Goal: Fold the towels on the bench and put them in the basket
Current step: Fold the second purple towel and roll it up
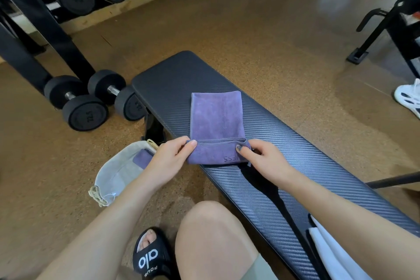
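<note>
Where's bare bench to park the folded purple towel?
Free: far end of the bench beyond the purple towel, and the strip to its right. Crowded: near end, with left hand, right hand, black strap, white cloth.

Bare arms, short clothes
Black sandal (151, 254) with white lettering, pale green shorts (259, 268), dark polish on the fingernails.

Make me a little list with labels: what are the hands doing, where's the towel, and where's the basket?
left hand: left hand pinches the near left corner of the purple towel
right hand: right hand pinches its near right corner
towel: partly folded, lying on the black bench
basket: grey fabric basket on the floor left of the bench, another purple towel inside
nearby: dumbbells on the floor
</note>
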`<control>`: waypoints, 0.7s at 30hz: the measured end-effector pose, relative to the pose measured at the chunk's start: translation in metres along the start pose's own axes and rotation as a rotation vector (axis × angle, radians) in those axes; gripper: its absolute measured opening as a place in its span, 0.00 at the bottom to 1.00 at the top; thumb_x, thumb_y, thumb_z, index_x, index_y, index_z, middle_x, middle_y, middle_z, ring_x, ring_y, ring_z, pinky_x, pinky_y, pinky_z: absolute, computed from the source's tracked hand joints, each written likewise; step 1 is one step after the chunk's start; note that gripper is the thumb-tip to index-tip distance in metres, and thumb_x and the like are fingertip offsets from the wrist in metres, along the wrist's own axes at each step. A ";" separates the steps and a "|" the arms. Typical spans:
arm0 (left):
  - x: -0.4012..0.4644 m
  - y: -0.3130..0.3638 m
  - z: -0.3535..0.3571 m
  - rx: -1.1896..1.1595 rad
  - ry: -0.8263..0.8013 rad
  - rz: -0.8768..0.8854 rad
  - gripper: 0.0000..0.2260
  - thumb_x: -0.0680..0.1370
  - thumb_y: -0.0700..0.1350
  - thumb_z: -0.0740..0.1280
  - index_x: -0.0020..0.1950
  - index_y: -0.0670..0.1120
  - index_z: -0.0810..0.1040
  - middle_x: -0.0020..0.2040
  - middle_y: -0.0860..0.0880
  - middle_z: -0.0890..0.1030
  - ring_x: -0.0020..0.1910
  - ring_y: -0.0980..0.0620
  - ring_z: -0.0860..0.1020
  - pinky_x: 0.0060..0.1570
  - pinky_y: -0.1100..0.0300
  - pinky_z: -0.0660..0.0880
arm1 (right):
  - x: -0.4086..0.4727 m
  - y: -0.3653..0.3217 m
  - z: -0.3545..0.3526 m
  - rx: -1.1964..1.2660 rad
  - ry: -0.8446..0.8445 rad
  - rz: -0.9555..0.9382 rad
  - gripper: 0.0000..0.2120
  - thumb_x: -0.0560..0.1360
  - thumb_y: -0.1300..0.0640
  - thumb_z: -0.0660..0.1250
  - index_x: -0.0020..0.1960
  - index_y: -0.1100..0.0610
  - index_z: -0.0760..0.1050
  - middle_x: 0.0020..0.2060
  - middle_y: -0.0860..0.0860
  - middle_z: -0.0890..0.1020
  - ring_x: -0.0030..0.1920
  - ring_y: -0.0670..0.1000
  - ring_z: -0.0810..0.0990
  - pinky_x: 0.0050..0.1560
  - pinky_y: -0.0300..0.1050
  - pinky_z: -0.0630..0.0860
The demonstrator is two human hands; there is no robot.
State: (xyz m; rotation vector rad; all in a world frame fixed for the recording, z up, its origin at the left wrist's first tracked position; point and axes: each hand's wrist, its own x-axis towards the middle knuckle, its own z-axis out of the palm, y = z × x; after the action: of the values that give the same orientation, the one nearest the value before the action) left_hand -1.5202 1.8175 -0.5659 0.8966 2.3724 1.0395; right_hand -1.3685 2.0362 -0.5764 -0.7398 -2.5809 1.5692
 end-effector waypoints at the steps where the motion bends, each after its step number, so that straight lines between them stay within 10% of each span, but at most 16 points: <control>1: 0.002 -0.001 0.002 -0.006 0.009 -0.013 0.20 0.85 0.50 0.61 0.38 0.41 0.65 0.32 0.54 0.66 0.32 0.56 0.65 0.36 0.56 0.61 | 0.001 0.000 0.001 -0.024 0.034 0.009 0.17 0.80 0.49 0.66 0.36 0.57 0.74 0.35 0.47 0.75 0.38 0.47 0.74 0.43 0.47 0.68; 21: 0.015 0.000 0.029 0.395 0.152 -0.145 0.21 0.81 0.59 0.62 0.34 0.47 0.65 0.32 0.48 0.75 0.36 0.42 0.75 0.36 0.48 0.71 | 0.006 -0.004 0.024 -0.513 0.333 0.195 0.15 0.78 0.44 0.61 0.43 0.55 0.72 0.46 0.52 0.72 0.44 0.59 0.77 0.45 0.53 0.75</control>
State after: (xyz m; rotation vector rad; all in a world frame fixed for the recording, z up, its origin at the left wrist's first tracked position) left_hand -1.5142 1.8420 -0.5861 0.7791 2.7821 0.6112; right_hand -1.3817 2.0166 -0.5858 -1.1989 -2.7201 0.7106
